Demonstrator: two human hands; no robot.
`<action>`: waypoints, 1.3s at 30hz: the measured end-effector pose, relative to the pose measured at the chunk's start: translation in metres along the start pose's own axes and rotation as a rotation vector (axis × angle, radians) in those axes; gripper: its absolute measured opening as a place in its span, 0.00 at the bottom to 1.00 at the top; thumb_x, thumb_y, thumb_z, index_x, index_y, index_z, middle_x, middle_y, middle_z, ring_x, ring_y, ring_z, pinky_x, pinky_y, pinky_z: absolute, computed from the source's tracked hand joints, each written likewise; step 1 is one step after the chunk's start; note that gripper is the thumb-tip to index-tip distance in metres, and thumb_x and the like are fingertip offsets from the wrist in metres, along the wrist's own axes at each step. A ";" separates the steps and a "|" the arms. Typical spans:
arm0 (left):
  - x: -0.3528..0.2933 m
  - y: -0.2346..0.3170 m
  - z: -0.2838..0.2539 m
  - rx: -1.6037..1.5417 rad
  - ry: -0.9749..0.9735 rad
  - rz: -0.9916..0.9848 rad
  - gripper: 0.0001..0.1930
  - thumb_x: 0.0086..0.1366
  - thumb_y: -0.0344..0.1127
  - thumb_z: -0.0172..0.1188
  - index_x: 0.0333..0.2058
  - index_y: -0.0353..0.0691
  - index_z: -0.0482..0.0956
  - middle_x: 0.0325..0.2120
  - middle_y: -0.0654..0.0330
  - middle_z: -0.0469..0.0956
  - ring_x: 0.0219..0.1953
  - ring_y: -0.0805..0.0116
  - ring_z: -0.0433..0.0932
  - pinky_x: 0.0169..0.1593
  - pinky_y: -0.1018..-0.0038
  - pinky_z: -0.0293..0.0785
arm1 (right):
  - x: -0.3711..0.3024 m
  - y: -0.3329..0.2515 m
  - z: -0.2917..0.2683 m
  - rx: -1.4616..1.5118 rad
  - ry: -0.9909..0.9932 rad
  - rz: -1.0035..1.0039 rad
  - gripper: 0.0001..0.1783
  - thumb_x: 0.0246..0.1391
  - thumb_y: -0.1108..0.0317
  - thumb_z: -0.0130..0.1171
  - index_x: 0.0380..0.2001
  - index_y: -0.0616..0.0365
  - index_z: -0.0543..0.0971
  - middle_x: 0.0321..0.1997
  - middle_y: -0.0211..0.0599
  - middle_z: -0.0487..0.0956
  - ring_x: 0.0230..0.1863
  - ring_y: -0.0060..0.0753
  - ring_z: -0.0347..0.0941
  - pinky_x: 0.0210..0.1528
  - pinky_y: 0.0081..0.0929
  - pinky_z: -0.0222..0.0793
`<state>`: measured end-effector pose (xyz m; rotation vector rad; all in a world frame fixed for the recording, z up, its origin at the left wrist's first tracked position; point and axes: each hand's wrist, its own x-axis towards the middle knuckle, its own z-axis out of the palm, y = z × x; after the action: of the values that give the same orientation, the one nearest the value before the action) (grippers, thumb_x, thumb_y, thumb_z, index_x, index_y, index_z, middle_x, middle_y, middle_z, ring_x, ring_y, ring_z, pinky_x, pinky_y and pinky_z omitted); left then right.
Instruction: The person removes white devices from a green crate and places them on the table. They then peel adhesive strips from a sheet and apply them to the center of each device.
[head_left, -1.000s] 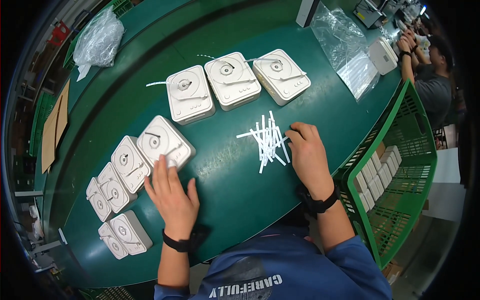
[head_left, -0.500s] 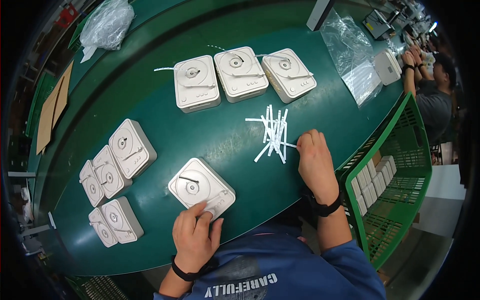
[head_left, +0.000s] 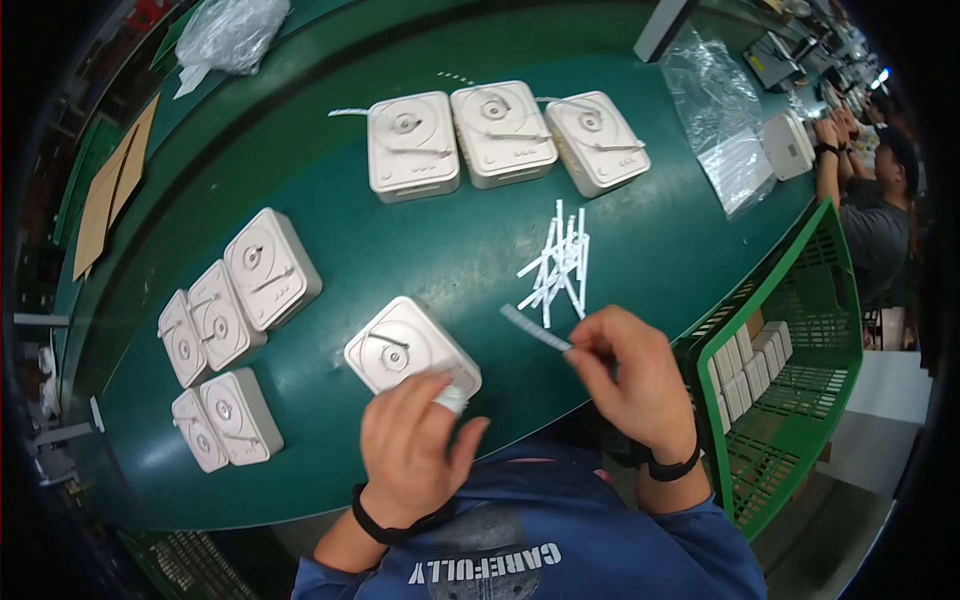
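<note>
A white, turntable-shaped device (head_left: 398, 352) lies face up on the green table in front of me, tilted slightly askew. My left hand (head_left: 415, 440) is over its near edge, fingers apart, covering part of its front; whether the fingertips touch it is hard to tell. Something white (head_left: 452, 399) wraps one finger of that hand. To the right, my right hand (head_left: 635, 375) pinches one end of a thin, pale strip (head_left: 533, 327), which points up and left above the table. Just beyond it is a loose pile of similar white strips (head_left: 560, 265).
Three similar devices (head_left: 412, 150) stand in a row at the back, strips sticking out behind. Several more (head_left: 270, 270) sit at left. A green crate (head_left: 780, 425) holding white boxes is at right. Clear plastic bags (head_left: 715, 130) lie far right, near another person (head_left: 875, 220).
My right hand has drawn one strip out of the pile and brought it left and nearer to me. My left hand has lifted slightly, its fingers spreading. The whole view has shifted a little.
</note>
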<state>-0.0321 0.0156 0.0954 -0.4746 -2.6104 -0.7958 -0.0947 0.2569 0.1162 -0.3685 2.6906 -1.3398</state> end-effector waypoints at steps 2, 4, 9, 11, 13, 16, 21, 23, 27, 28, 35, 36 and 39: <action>0.011 0.006 -0.003 0.031 -0.001 0.132 0.17 0.52 0.26 0.74 0.40 0.38 0.77 0.45 0.53 0.82 0.39 0.53 0.82 0.45 0.61 0.77 | -0.003 -0.009 0.016 0.149 -0.107 0.043 0.07 0.58 0.80 0.63 0.39 0.63 0.76 0.31 0.36 0.80 0.29 0.27 0.79 0.33 0.25 0.74; 0.002 0.001 -0.001 0.022 -0.021 0.152 0.17 0.52 0.27 0.74 0.40 0.38 0.77 0.43 0.54 0.82 0.39 0.54 0.83 0.45 0.61 0.77 | -0.003 -0.016 0.030 0.418 -0.308 0.129 0.05 0.60 0.80 0.62 0.38 0.64 0.76 0.31 0.32 0.81 0.30 0.20 0.77 0.35 0.21 0.74; -0.025 -0.008 0.002 -0.083 -0.060 0.118 0.16 0.54 0.26 0.72 0.40 0.39 0.78 0.37 0.55 0.83 0.36 0.56 0.83 0.44 0.62 0.77 | -0.002 -0.010 0.053 0.556 -0.507 0.218 0.04 0.62 0.80 0.61 0.39 0.65 0.78 0.35 0.32 0.82 0.34 0.20 0.79 0.38 0.21 0.76; -0.030 -0.010 0.002 -0.108 -0.061 0.070 0.15 0.54 0.25 0.72 0.39 0.39 0.78 0.36 0.56 0.83 0.35 0.56 0.83 0.43 0.62 0.77 | 0.002 -0.004 0.061 0.821 -0.521 0.305 0.05 0.62 0.80 0.60 0.41 0.66 0.79 0.38 0.33 0.83 0.37 0.20 0.79 0.41 0.20 0.77; -0.033 -0.012 0.002 -0.177 -0.020 -0.087 0.14 0.54 0.23 0.71 0.39 0.38 0.78 0.34 0.55 0.83 0.34 0.55 0.83 0.41 0.63 0.77 | 0.002 -0.004 0.065 0.955 -0.527 0.354 0.06 0.63 0.80 0.60 0.42 0.66 0.79 0.39 0.34 0.83 0.38 0.21 0.80 0.43 0.20 0.77; -0.032 -0.015 0.003 -0.226 0.006 -0.162 0.13 0.55 0.22 0.71 0.38 0.38 0.79 0.33 0.55 0.82 0.32 0.54 0.82 0.38 0.63 0.76 | -0.001 -0.006 0.069 0.936 -0.514 0.306 0.08 0.64 0.80 0.58 0.45 0.67 0.80 0.42 0.35 0.83 0.41 0.22 0.80 0.46 0.21 0.77; -0.032 -0.014 0.006 -0.254 0.016 -0.170 0.14 0.55 0.22 0.71 0.39 0.37 0.78 0.31 0.55 0.82 0.31 0.54 0.81 0.36 0.64 0.75 | -0.003 -0.007 0.074 0.827 -0.485 0.274 0.06 0.64 0.80 0.59 0.44 0.67 0.80 0.43 0.34 0.83 0.40 0.21 0.80 0.44 0.22 0.78; -0.032 -0.013 0.007 -0.252 0.015 -0.179 0.14 0.55 0.22 0.71 0.39 0.37 0.78 0.31 0.55 0.82 0.31 0.54 0.81 0.36 0.64 0.75 | -0.003 -0.009 0.074 0.697 -0.456 0.193 0.06 0.63 0.80 0.60 0.42 0.66 0.79 0.41 0.35 0.83 0.39 0.21 0.81 0.42 0.22 0.78; -0.036 -0.011 0.010 -0.291 0.002 -0.266 0.13 0.55 0.23 0.71 0.38 0.38 0.78 0.30 0.56 0.82 0.30 0.54 0.81 0.35 0.64 0.74 | -0.005 -0.010 0.080 0.494 -0.373 0.032 0.06 0.60 0.81 0.62 0.40 0.66 0.79 0.38 0.37 0.83 0.38 0.26 0.82 0.38 0.24 0.78; -0.036 -0.011 0.009 -0.275 0.003 -0.261 0.14 0.55 0.23 0.71 0.38 0.38 0.78 0.30 0.56 0.82 0.30 0.54 0.81 0.35 0.64 0.74 | -0.007 -0.011 0.082 0.425 -0.338 -0.028 0.06 0.59 0.81 0.62 0.39 0.66 0.79 0.37 0.38 0.83 0.37 0.28 0.82 0.37 0.24 0.78; -0.031 -0.010 0.007 -0.092 0.064 -0.155 0.14 0.53 0.25 0.72 0.37 0.39 0.78 0.30 0.57 0.81 0.29 0.57 0.80 0.33 0.64 0.73 | -0.011 -0.019 0.092 0.337 -0.138 -0.175 0.04 0.56 0.79 0.64 0.34 0.64 0.78 0.32 0.45 0.81 0.30 0.47 0.80 0.31 0.35 0.74; -0.031 -0.010 0.006 -0.059 0.065 -0.128 0.14 0.53 0.25 0.72 0.37 0.38 0.78 0.30 0.57 0.81 0.29 0.58 0.80 0.33 0.65 0.73 | -0.011 -0.019 0.092 0.358 -0.125 -0.168 0.04 0.56 0.79 0.64 0.34 0.64 0.79 0.33 0.45 0.81 0.30 0.47 0.80 0.31 0.35 0.74; -0.032 -0.010 0.005 0.003 0.065 -0.072 0.14 0.52 0.26 0.72 0.36 0.38 0.78 0.30 0.58 0.80 0.29 0.59 0.80 0.32 0.65 0.73 | -0.011 -0.022 0.091 0.400 -0.138 -0.135 0.04 0.56 0.78 0.64 0.34 0.64 0.79 0.32 0.45 0.81 0.29 0.45 0.80 0.30 0.34 0.74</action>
<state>-0.0097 0.0039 0.0727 -0.3493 -2.5814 -0.8165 -0.0614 0.1772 0.0787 -0.5786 2.2492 -1.7700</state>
